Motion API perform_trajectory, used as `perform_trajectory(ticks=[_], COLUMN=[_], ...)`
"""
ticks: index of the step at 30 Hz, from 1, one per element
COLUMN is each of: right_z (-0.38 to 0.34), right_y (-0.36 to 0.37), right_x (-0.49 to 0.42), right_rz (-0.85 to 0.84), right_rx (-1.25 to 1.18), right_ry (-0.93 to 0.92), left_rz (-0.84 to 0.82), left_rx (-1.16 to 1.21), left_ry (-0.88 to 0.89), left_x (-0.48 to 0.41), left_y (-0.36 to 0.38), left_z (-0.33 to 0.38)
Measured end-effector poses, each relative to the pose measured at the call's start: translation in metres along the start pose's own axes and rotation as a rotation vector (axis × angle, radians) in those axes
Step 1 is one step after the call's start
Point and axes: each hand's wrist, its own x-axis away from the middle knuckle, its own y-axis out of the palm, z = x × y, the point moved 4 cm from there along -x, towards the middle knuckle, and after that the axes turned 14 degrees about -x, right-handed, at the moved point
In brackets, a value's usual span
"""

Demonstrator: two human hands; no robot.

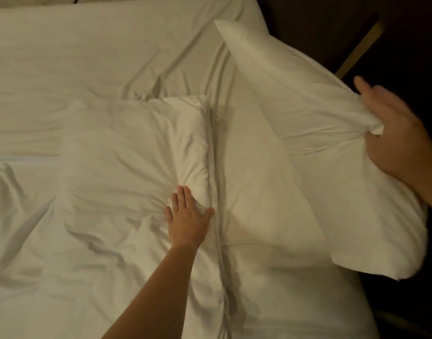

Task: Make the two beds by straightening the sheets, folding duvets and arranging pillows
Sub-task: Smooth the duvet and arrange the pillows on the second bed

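The right hand clenches a bunched edge of the pillow, holding it lifted off the creased sheet — to reposition it, I'd guess — while the left hand, well apart, presses flat-fingered on the rumpled duvet, seemingly pinning it in place.

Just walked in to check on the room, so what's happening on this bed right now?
A person is partway through making the bed. Their right hand grips a bunched edge of a white pillow, holding it raised over the bed's right side. Their left hand presses flat on the rumpled duvet in the middle. The sheet beyond it is wrinkled.
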Motion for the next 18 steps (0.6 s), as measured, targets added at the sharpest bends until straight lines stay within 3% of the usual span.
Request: perform_trajectory(ticks=[5,9,14,18], right_z=[0.01,-0.005,-0.019,-0.018], right_y=[-0.003,0.021,0.067,0.09], right_x=[0.001,-0.002,-0.017,-0.024], right_rz=[-0.147,-0.121,-0.078,-0.058], right_rx=[0.214,0.478,0.563,0.606], right_ry=[-0.001,0.044,0.164,0.122], left_rz=[0.001,0.026,0.035,0.061], left_rx=[0.008,-0.004,-0.062,-0.118], left_ry=[0.002,-0.022,-0.101,-0.169], left_x=[-0.003,-0.001,-0.001,-0.008], left_y=[0.005,-0.002,-0.008,0.001], left_z=[-0.003,0.007,0.029,0.045])
